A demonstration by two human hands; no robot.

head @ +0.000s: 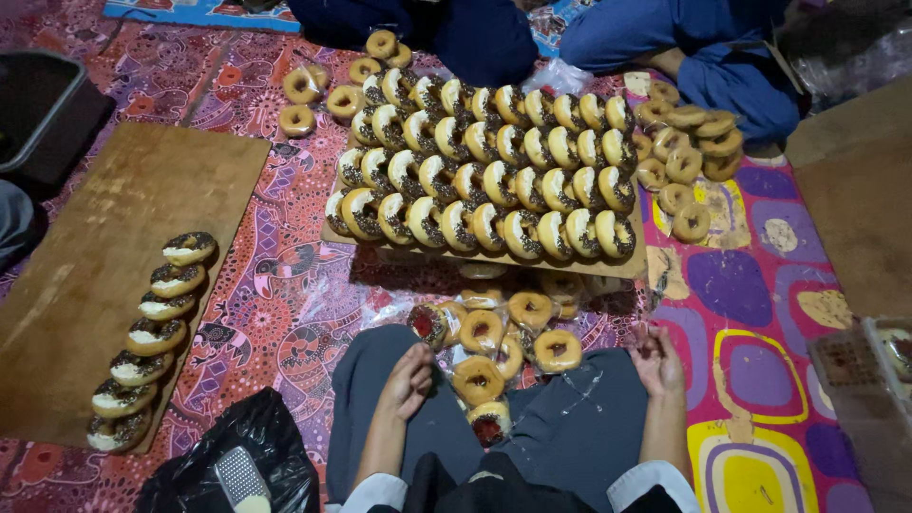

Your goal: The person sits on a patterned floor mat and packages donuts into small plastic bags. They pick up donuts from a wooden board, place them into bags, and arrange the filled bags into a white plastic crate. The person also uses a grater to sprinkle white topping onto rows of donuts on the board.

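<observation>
My left hand rests on my left thigh with the fingers curled loosely, holding nothing. My right hand lies palm up on my right knee, fingers apart and empty. Between my knees sits a pile of plastic-wrapped doughnuts, some plain glazed, some with a dark red centre. In front of me a wooden board carries several rows of doughnuts topped with white icing and dark sprinkles, standing on edge.
At left, a long wooden board holds a line of iced doughnuts. Plain doughnuts lie at the right and far left. A black bag with a grater, a dark bin, a clear box and seated people in blue surround me.
</observation>
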